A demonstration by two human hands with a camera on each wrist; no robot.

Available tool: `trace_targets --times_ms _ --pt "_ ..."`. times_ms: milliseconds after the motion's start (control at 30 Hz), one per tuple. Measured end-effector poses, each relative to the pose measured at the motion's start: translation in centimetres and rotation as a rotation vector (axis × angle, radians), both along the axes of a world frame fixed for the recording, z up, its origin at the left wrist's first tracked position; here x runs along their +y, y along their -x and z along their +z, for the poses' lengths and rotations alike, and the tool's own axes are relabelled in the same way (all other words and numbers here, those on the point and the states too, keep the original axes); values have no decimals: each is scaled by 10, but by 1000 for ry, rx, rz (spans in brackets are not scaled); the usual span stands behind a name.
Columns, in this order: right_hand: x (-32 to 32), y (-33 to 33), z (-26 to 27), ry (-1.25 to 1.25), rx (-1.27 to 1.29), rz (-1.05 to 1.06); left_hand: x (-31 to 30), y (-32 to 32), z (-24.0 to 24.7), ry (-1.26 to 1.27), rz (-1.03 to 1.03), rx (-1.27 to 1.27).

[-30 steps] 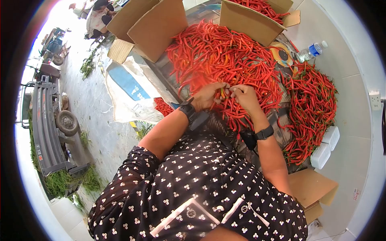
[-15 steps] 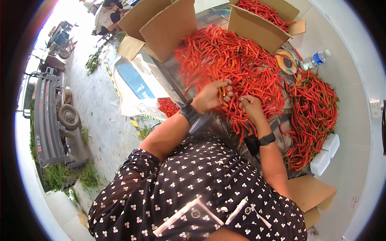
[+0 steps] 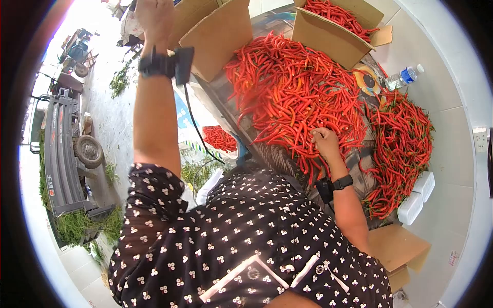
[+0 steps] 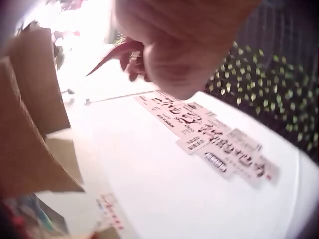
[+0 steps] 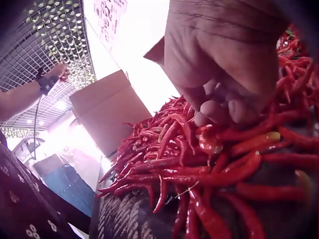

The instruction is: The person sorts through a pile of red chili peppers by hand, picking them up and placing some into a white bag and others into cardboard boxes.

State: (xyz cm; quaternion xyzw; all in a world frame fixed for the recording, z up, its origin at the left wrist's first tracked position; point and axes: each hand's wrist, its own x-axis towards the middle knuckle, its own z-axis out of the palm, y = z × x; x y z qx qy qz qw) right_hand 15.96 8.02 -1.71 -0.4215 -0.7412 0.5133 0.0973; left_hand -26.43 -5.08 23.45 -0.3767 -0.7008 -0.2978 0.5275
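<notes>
My left hand (image 3: 154, 23) is raised at the top left of the head view, above the open cardboard box (image 3: 218, 38). In the left wrist view, a red chili pepper (image 4: 112, 56) sticks out of that hand's curled fingers. My right hand (image 3: 327, 143) stays low at the near side of a big heap of red chilies (image 3: 292, 87). The right wrist view shows its fingers bent inward, fingertips right at a chili (image 5: 209, 142) on the heap; I cannot tell whether they pinch one.
Another cardboard box (image 3: 328, 38) with chilies stands at the back. A second heap (image 3: 398, 149), with green stems, lies at the right by a water bottle (image 3: 405, 77) and white plastic tubs (image 3: 416, 197). A sack with chilies (image 3: 220, 137) sits left of the table; a cart (image 3: 64, 154) is farther left.
My left hand has left the heap beside my right hand and swung up and left with the chilies. My right hand has barely moved.
</notes>
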Motion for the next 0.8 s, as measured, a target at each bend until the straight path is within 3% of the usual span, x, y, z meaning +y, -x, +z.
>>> trace_targets --times_ms 100,200,267,300,333,400,467,533,633,700,800 --pt "-1 3 4 -41 -4 -14 -1 13 -18 50 -28 -150" --pt "-8 4 -2 -202 -3 -9 6 -51 -19 115 -81 -258" --pt "-14 13 13 -331 -22 24 17 -94 -47 386 -112 29" --pt "-15 19 19 -334 -24 26 29 -109 -70 364 -485 -307" --pt "-16 25 25 -354 -143 35 34 -146 -85 458 -559 -536" --pt "-18 36 36 -401 -293 53 46 -180 -141 745 -864 -638" --pt "-15 38 27 -472 -281 85 51 -209 -193 974 -937 -627" --pt "-16 34 23 -538 -273 109 45 -222 -235 1036 -899 -531" --pt "-14 26 18 -592 -263 122 42 -232 -243 1081 -842 -426" --pt "-11 15 10 -328 -72 40 42 -231 -245 1074 -822 -418" --pt "-5 0 4 -224 54 -70 44 -228 -245 984 -856 -344"
